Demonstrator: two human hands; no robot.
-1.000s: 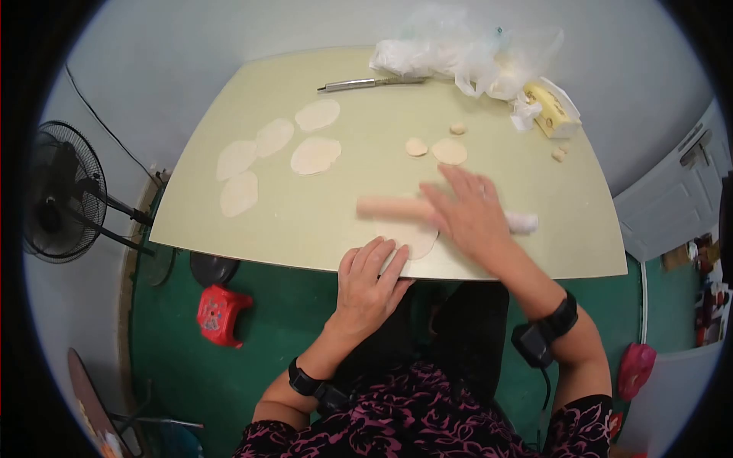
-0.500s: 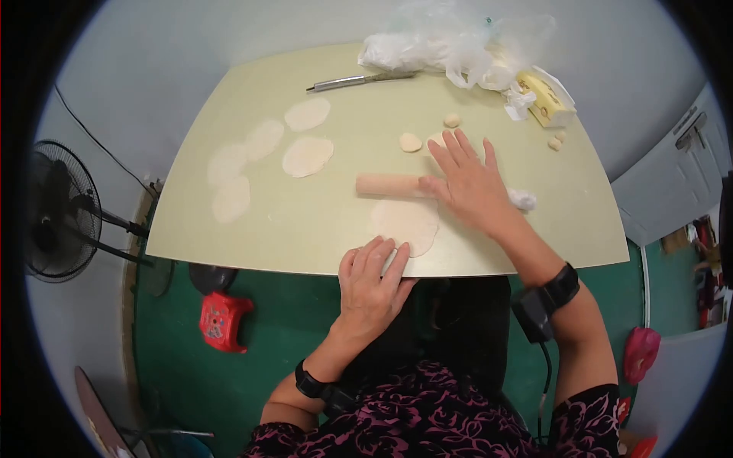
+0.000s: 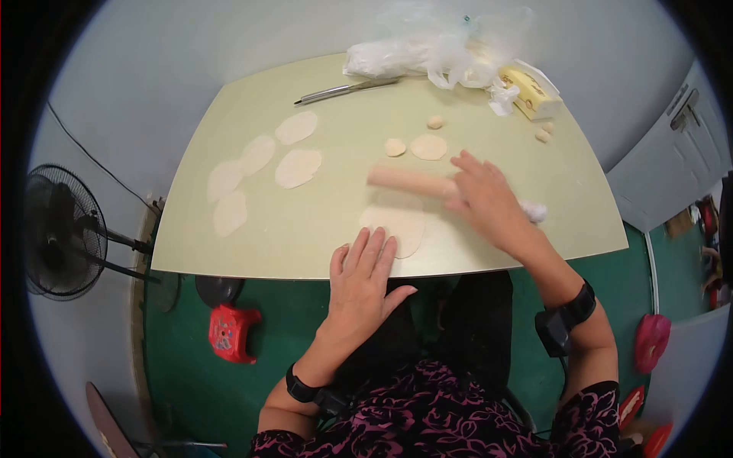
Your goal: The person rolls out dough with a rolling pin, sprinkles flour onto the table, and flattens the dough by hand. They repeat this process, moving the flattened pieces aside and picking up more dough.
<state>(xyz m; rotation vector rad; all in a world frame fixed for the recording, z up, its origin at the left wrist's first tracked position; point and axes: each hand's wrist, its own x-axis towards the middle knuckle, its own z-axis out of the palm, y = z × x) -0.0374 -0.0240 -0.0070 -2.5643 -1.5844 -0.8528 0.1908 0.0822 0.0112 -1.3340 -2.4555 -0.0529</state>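
Observation:
A thin rolled-out dough sheet [image 3: 403,229] lies near the front edge of the table. My left hand [image 3: 359,278] rests its outstretched fingers on the sheet's near left part, thumb spread out past the table edge. My right hand [image 3: 489,200], slightly blurred, has its fingers curled over the right end of a wooden rolling pin [image 3: 412,181], which slants just beyond the sheet. Farther back are a small flattened dough piece [image 3: 395,147], a larger dough disc [image 3: 429,146] and a dough ball [image 3: 435,122]. Several thin dough sheets [image 3: 298,168] lie at the left.
A long metal-handled tool [image 3: 336,93] lies toward the back. White plastic bags [image 3: 412,57] and a yellow box [image 3: 529,91] sit at the back right, near small dough lumps [image 3: 544,135]. A white bundle [image 3: 534,211] is beside my right wrist. A fan [image 3: 65,233] stands left.
My right hand has gone from spread flat over the pin to curled over its right end. The pin has shifted right and tilted. My left hand lies farther onto the sheet, thumb now spread.

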